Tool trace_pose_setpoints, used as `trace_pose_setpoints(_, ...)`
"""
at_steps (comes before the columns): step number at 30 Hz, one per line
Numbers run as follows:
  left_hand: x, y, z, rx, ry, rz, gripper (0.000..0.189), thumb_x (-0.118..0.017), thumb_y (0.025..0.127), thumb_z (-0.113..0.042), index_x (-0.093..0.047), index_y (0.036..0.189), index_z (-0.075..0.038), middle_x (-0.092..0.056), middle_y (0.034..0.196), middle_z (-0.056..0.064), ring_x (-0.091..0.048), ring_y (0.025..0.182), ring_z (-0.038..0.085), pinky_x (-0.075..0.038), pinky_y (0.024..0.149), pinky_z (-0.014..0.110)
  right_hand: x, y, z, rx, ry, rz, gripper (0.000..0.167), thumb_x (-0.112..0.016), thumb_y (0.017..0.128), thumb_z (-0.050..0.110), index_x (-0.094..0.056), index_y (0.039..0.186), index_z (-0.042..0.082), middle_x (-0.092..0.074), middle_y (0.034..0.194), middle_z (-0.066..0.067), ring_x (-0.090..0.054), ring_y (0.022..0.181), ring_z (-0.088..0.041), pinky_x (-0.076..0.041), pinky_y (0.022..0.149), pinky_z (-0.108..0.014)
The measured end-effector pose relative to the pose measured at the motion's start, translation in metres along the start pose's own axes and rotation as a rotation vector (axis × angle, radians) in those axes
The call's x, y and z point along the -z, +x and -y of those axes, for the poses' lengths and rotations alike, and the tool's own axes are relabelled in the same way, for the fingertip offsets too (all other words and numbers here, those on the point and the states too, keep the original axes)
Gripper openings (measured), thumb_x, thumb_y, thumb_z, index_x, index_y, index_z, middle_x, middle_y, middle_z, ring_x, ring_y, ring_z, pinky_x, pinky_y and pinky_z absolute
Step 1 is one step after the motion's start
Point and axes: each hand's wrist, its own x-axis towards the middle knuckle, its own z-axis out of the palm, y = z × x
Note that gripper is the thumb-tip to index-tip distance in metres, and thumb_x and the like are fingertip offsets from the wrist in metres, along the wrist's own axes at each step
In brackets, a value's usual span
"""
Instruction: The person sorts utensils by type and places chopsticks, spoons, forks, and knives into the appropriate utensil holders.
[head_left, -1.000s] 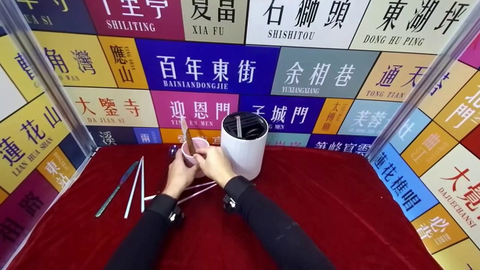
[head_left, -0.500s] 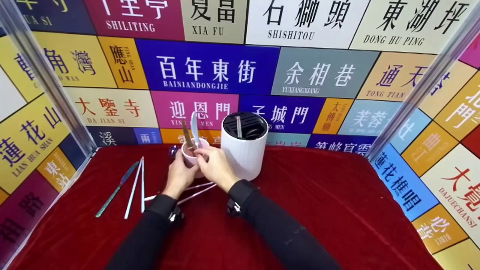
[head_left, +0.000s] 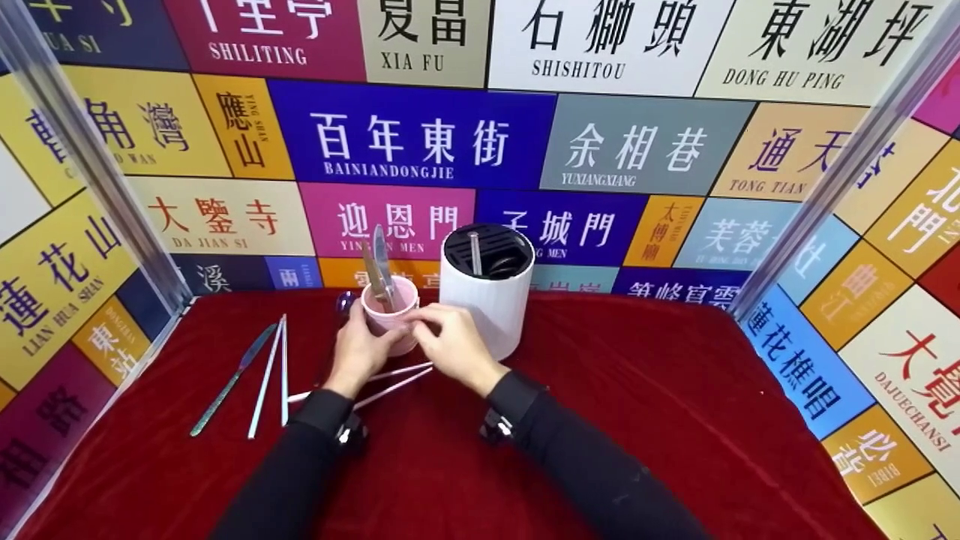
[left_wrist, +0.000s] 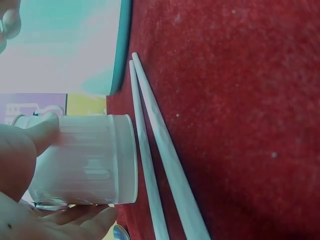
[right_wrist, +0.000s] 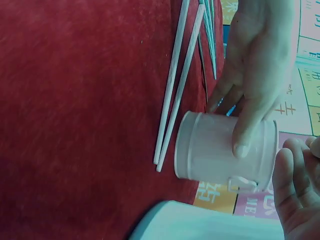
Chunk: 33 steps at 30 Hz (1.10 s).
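Note:
My left hand (head_left: 358, 351) grips a pink cup (head_left: 391, 321) from its left side, the thumb across its wall in the right wrist view. Two table knives lean in the cup, blades up: a gold one (head_left: 373, 268) and a silver one (head_left: 382, 253). My right hand (head_left: 456, 343) is just right of the cup's rim, its fingers loosely bent with nothing between them. In the left wrist view, a pair of pale chopsticks (left_wrist: 165, 145) lies on the red cloth beside the cup's base.
A white knife holder (head_left: 484, 315) with a black slotted top stands right of the cup, a metal rod upright in it. To the left lie another knife (head_left: 232, 381) and two pale bluish chopsticks (head_left: 268, 379). A dark blue shiny object (head_left: 345, 301) sits behind my left hand.
The silver knife has gone from my right fingers and now leans in the cup next to the gold one. My right hand has drawn back to the right; my left hand stays on the cup.

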Motion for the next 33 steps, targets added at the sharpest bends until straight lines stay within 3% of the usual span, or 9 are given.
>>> trace_pose_setpoints(7, 0.002, -0.001, 0.000, 0.013, -0.005, 0.011, 0.099, -0.087, 0.095, -0.035, -0.031, 0.172, -0.007, -0.055, 0.163, 0.029, -0.055, 0.151, 0.047, -0.044, 0.128, 0.058, 0.029, -0.009, 0.004, 0.028, 0.089, -0.028, 0.021, -0.067, 0.102, 0.006, -0.086, 0.113, 0.006, -0.085, 0.103, -0.009, -0.074, 0.084, -0.013, -0.060, 0.079, -0.025)
trace_pose_setpoints(14, 0.004, -0.001, -0.001, 0.017, 0.011, 0.026, 0.096, -0.086, 0.096, -0.033, -0.032, 0.171, -0.007, -0.055, 0.164, 0.028, -0.055, 0.151, 0.048, -0.043, 0.129, 0.057, 0.075, -0.014, 0.018, 0.097, 0.168, -0.106, 0.022, -0.066, 0.102, 0.003, -0.086, 0.108, 0.010, -0.080, 0.094, -0.002, -0.070, 0.065, -0.010, -0.060, 0.061, -0.028)
trace_pose_setpoints(21, 0.010, -0.002, -0.002, 0.000, 0.037, 0.039, 0.085, -0.083, 0.098, -0.032, -0.041, 0.165, -0.002, -0.057, 0.162, 0.029, -0.055, 0.151, 0.047, -0.044, 0.128, 0.056, 0.110, -0.020, 0.007, 0.171, 0.100, -0.235, 0.021, -0.068, 0.093, -0.004, -0.085, 0.093, 0.008, -0.078, 0.085, -0.003, -0.066, 0.070, -0.011, -0.054, 0.065, -0.020)
trace_pose_setpoints(24, 0.011, -0.003, -0.002, -0.004, 0.049, 0.036, 0.081, -0.082, 0.098, -0.031, -0.044, 0.163, -0.001, -0.058, 0.160, 0.029, -0.056, 0.150, 0.048, -0.045, 0.127, 0.057, 0.120, -0.022, -0.006, 0.116, 0.072, -0.340, 0.019, -0.069, 0.092, -0.006, -0.083, 0.086, 0.005, -0.077, 0.082, -0.006, -0.065, 0.072, -0.011, -0.051, 0.068, -0.018)
trace_pose_setpoints(28, 0.013, -0.004, -0.001, 0.004, 0.051, 0.041, 0.081, -0.081, 0.099, -0.031, -0.043, 0.163, 0.001, -0.057, 0.161, 0.029, -0.056, 0.150, 0.047, -0.044, 0.127, 0.057, 0.129, -0.023, -0.022, -0.073, 0.130, -0.484, 0.020, -0.066, 0.096, -0.005, -0.079, 0.085, 0.005, -0.072, 0.075, -0.011, -0.065, 0.063, -0.013, -0.053, 0.059, -0.020)
trace_pose_setpoints(31, 0.012, -0.004, -0.001, 0.009, 0.052, 0.041, 0.080, -0.081, 0.100, -0.031, -0.044, 0.164, 0.001, -0.057, 0.161, 0.029, -0.056, 0.150, 0.047, -0.044, 0.128, 0.056, 0.134, -0.023, -0.034, -0.193, 0.177, -0.540, 0.015, -0.063, 0.101, 0.000, -0.077, 0.099, 0.006, -0.071, 0.080, -0.012, -0.066, 0.064, -0.016, -0.056, 0.056, -0.023)
trace_pose_setpoints(33, 0.012, -0.004, -0.001, 0.010, 0.051, 0.040, 0.080, -0.081, 0.100, -0.031, -0.044, 0.164, 0.001, -0.058, 0.161, 0.029, -0.056, 0.150, 0.046, -0.044, 0.128, 0.056, 0.135, -0.023, -0.044, -0.227, 0.205, -0.535, 0.016, -0.065, 0.105, 0.007, -0.073, 0.119, 0.008, -0.074, 0.097, -0.012, -0.071, 0.080, -0.019, -0.060, 0.068, -0.026)
